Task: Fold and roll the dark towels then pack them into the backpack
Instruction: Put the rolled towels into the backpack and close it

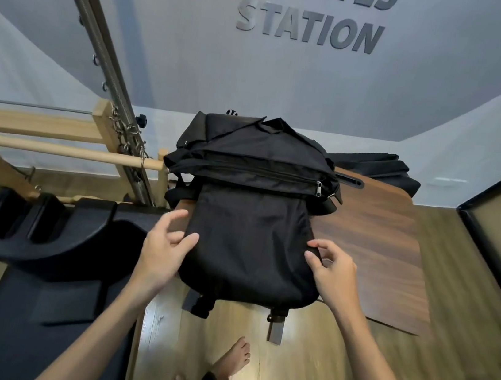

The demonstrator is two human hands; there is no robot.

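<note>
The black backpack (pixel 254 222) is seen lying flat on a dark wooden desk (pixel 380 240), its lower end overhanging the near edge, with strap ends and buckles (pixel 276 319) hanging below toward the floor. It lies between the two hands. The left hand (pixel 163 251) is placed against the bag's left side, its grip relaxed and open, with the thumb resting on the fabric and the fingers spread just beside the edge. At the right side, a small fold of fabric is pinched by the right hand (pixel 332 272) between curled fingers and thumb. The main zipper (pixel 318 188) is found beyond both grips, drawn shut. Dark folded towels (pixel 384 170) lie farther off, behind the bag, to the right of the right grip. Bare desk surface is left to the right of the right hand; a black padded pilates bench (pixel 44 225) is set close beside the left hand.
</note>
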